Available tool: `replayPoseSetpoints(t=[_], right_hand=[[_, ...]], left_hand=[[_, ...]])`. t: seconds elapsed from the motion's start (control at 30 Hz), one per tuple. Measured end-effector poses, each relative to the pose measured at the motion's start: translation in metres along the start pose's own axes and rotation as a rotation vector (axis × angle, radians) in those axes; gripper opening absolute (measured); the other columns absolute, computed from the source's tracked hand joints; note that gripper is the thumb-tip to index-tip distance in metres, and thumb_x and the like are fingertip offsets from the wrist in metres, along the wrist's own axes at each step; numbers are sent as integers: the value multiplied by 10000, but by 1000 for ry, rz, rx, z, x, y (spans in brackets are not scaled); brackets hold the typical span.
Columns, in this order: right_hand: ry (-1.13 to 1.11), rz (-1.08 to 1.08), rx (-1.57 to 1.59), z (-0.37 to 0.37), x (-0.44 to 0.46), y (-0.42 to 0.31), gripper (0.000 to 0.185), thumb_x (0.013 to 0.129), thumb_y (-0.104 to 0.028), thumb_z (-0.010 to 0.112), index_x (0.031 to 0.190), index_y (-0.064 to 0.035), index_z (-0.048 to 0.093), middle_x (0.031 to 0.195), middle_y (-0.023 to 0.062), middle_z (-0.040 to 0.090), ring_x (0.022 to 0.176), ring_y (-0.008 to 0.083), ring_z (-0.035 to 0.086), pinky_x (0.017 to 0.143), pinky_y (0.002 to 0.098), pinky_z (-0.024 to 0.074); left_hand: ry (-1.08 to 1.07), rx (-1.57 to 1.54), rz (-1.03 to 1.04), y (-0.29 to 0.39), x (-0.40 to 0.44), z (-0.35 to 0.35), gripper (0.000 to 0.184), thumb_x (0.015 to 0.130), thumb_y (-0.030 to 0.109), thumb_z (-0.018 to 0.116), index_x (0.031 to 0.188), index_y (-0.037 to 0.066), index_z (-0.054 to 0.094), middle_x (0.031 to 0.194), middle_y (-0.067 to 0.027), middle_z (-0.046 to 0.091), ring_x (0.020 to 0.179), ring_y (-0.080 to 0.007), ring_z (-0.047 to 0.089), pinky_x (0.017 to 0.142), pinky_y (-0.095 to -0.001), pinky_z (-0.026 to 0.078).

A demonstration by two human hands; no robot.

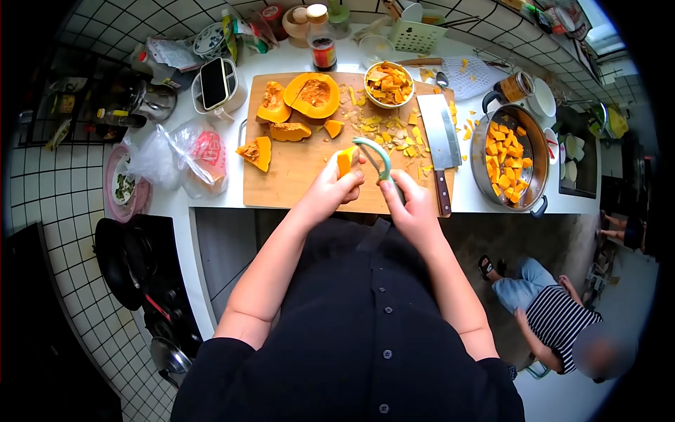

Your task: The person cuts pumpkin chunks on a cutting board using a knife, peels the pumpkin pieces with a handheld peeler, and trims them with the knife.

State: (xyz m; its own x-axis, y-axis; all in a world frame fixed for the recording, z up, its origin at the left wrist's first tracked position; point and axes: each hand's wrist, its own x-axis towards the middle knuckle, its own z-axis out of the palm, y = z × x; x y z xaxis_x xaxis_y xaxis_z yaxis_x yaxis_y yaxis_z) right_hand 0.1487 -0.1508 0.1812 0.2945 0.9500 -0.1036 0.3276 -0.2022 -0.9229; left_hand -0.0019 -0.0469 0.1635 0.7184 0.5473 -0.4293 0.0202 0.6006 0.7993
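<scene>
My left hand (337,184) is closed around a small pumpkin piece (345,161), held up over the front of the wooden cutting board (281,190). In my right hand (411,204) is a peeler with a pale green frame (382,156), its head close to the pumpkin piece. Whether the blade touches the piece I cannot tell. Larger pumpkin chunks (313,95) lie at the back left of the board, with a small pumpkin chunk (333,128) nearer the middle. Peel scraps (401,137) are scattered to the right. A cleaver (438,130) lies along the board's right side.
A bowl of pumpkin scraps (389,102) stands at the board's back. Right of the board is a steel pot (541,149) holding pumpkin cubes. Plastic bags (186,158) and a container with a phone (214,83) lie left. Another person (555,309) sits at right, behind me.
</scene>
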Motion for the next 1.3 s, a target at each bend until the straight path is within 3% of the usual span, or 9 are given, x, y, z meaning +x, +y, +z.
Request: replayPoseSetpoints(t=[0.1,0.3,0.53,0.73,1.03,1.3], right_hand=[[-55,-22,-96,0,1,-14,168,897,-177,588,953,-21,562,702,184,596,650,348,608,568,381,459],[-9,-112,-185,7,-1,-9,149,885,-186,598,931,-50,557,709,181,603,667,365,605,568,420,469],[27,-142,-290,7,-2,-13,135,869,-182,612,888,-66,547,663,161,592,614,351,601,517,421,463],[129,-175,-335,17,-5,-18,128,851,-167,631,867,-71,548,636,148,585,582,337,597,493,417,459],[129,-248,-473,8,0,-10,140,836,-181,652,875,-82,562,603,121,568,552,303,593,483,400,458],[71,-339,-539,4,5,-10,152,843,-218,646,876,-92,569,607,106,572,569,282,599,493,389,466]], left_hand=[[-7,-12,-28,-3,-1,1,295,925,140,471,1200,61,400,803,-8,465,533,-60,346,459,-202,258],[12,-97,7,-7,-2,8,313,931,138,433,1228,59,373,834,-8,454,537,-61,320,468,-211,267],[89,182,198,-10,-6,11,338,936,144,438,1247,24,378,852,-15,459,650,-73,366,577,-213,341],[92,215,293,-14,-4,8,350,939,185,463,1238,14,398,861,-23,470,684,-79,385,611,-225,362],[-3,160,150,-12,-10,-3,344,923,185,447,1237,49,413,845,-17,500,656,-72,383,589,-216,347],[-67,59,92,-13,-18,-11,348,933,196,435,1251,59,406,773,16,440,593,-58,322,532,-215,278]])
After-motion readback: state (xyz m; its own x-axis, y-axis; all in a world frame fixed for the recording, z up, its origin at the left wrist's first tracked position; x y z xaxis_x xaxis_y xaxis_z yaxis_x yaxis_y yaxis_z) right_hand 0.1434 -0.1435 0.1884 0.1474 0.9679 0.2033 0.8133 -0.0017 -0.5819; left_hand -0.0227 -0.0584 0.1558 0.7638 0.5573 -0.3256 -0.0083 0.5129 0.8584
